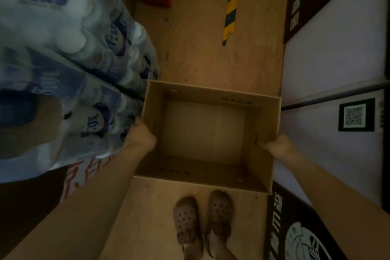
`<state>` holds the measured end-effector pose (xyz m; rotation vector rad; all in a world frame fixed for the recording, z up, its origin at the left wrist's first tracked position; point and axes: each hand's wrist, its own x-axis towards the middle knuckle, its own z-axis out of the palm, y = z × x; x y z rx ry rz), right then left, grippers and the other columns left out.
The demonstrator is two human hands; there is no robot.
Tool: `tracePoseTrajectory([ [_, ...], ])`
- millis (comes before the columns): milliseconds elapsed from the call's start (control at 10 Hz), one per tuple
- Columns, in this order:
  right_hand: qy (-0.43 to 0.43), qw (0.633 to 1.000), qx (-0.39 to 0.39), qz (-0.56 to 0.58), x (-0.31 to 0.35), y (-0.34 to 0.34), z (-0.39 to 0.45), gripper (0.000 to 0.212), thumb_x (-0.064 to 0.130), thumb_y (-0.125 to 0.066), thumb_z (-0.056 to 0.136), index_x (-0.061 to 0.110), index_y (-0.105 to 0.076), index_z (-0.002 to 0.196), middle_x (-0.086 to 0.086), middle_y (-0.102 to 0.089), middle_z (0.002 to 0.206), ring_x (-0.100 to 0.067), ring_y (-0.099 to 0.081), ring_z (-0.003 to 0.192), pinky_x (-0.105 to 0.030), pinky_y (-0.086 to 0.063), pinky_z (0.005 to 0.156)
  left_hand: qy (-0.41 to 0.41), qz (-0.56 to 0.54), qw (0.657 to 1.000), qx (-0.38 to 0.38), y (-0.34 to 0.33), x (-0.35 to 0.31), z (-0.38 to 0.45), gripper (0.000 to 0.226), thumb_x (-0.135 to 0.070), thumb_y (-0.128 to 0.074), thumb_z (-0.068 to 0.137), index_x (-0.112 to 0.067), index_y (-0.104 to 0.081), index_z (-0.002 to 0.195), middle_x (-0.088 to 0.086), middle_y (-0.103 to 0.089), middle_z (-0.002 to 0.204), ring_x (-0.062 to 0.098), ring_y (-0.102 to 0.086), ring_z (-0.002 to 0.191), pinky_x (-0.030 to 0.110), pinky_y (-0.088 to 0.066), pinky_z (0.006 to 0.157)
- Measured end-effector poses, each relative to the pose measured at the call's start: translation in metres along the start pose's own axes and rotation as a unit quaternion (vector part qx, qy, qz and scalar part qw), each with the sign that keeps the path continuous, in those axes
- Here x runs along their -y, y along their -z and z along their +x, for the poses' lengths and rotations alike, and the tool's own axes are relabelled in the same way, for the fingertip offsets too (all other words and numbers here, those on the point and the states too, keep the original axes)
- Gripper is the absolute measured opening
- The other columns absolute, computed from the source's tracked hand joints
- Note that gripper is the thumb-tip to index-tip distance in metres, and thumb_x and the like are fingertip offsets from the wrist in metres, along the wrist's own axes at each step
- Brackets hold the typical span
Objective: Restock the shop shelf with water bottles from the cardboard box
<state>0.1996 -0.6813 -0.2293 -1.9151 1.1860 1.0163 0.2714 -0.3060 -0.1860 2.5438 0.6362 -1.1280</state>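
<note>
Gripping cardboard box [209, 133]: left hand [141, 135], right hand [276, 144].

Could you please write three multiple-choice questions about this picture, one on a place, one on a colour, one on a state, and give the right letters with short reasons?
1. Where do the hands hold the cardboard box?
A. Both on the near wall
B. One on each side wall
C. Both under the bottom

2. What colours has the striped strip on the floor?
A. Yellow and black
B. Red and white
C. Green and blue

3. What is inside the box?
A. It is full of bottles
B. It holds one bottle
C. Nothing; the bottom is bare

Answers:
1 B: the left hand grips the left wall and the right hand grips the right wall.
2 A: yellow and black bands alternate along the strip.
3 C: the whole inside bottom shows plain cardboard, with no bottle in it.
</note>
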Motion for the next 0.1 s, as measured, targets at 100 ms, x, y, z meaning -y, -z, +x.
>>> tracePoseTrajectory([
  [100,0.012,0.999,-0.026,0.039,0.0157,-0.0013,-0.0158,0.088,0.034,-0.081,0.071,0.009,-0.036,0.142,-0.013,-0.053,0.136,-0.033,-0.055,0.118,-0.045,-0.050,0.097,-0.007,0.035,0.998,0.050,0.0175,0.0043,-0.0206,0.032,-0.020,-0.053,0.084,-0.007,-0.056,0.113,0.014,-0.062,0.110,0.028,-0.061,0.091,0.033,-0.053,0.074],
])
